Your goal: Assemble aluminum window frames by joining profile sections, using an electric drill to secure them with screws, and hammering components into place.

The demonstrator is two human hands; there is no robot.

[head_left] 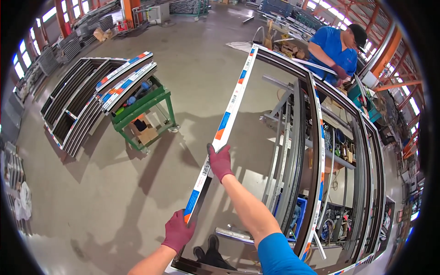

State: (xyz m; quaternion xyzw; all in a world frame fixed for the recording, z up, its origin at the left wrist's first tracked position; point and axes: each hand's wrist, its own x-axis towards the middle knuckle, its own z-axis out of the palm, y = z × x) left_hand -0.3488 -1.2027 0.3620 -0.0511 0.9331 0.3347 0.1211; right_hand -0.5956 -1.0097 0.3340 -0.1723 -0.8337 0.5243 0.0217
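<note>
A large window frame [233, 98] of dark profile, its outer side covered in white film with blue and orange patches, stands tilted in front of me. My left hand [178, 231], in a maroon glove, is closed round the near part of its left bar. Farther up the same bar, my right hand [220, 161], gloved alike, grips it with the thumb on the left side. The fingers behind the bar are partly hidden. A middle bar [319, 151] divides the frame, and more dark profiles show beyond it at the right.
To the left, stacked frames [78, 98] lean by a green wheeled cart [142, 110] carrying filmed profiles. A co-worker [334, 50] in a blue shirt and dark cap stands at the far right. Metal rails [284, 151] and a blue bin [299, 217] show through the frame.
</note>
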